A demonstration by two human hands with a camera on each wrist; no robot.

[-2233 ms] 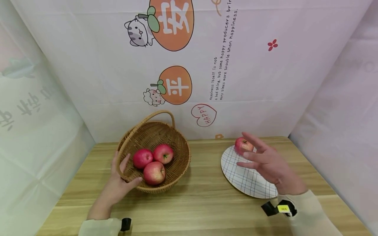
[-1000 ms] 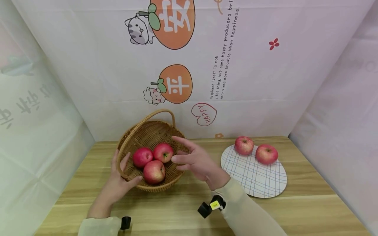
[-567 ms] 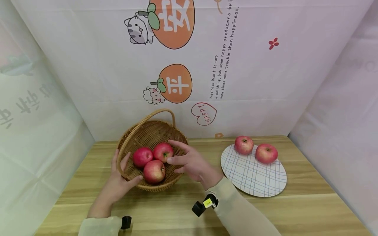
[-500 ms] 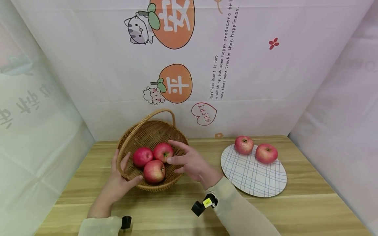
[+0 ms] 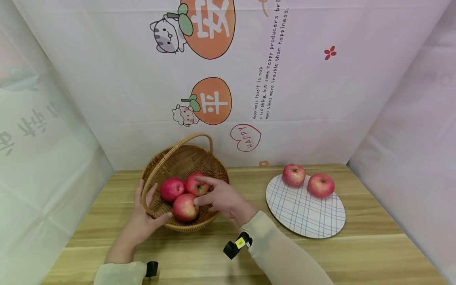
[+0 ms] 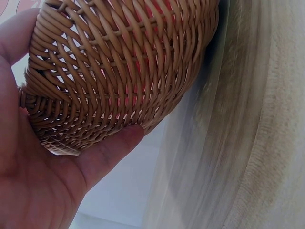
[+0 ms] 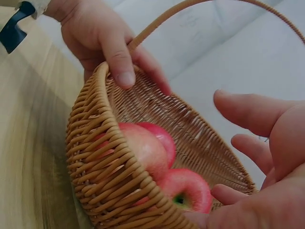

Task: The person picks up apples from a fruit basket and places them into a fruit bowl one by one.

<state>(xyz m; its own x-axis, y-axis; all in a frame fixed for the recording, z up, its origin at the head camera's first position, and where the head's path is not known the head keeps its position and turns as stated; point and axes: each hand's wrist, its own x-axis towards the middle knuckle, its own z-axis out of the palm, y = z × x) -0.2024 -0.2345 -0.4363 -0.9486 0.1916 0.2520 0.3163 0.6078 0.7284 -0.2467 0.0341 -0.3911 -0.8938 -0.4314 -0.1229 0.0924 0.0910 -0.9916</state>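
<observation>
A brown wicker basket (image 5: 218,168) with an arched handle stands at the left of the table in the head view, tilted toward me. Three red apples lie inside: one on the left (image 5: 171,190), one at the back (image 5: 193,183), one in front (image 5: 184,208). My left hand (image 5: 140,225) grips the basket's left side near the handle's foot, and its wrist view shows digits on the outer weave (image 6: 119,57). My right hand (image 5: 225,199) reaches over the right rim, its fingers spread beside the back and front apples. Whether it touches either is unclear.
At the right, an oval white board with a blue grid pattern (image 5: 303,215) lies on the wooden table (image 5: 370,253). Two more apples, one at its far edge (image 5: 294,175) and one beside it (image 5: 321,185), sit there. A printed white cloth (image 5: 303,118) stands behind.
My right hand has left the apple it covered on the board, moved left to the basket, and come lower over the apples. My left hand stays on the basket.
</observation>
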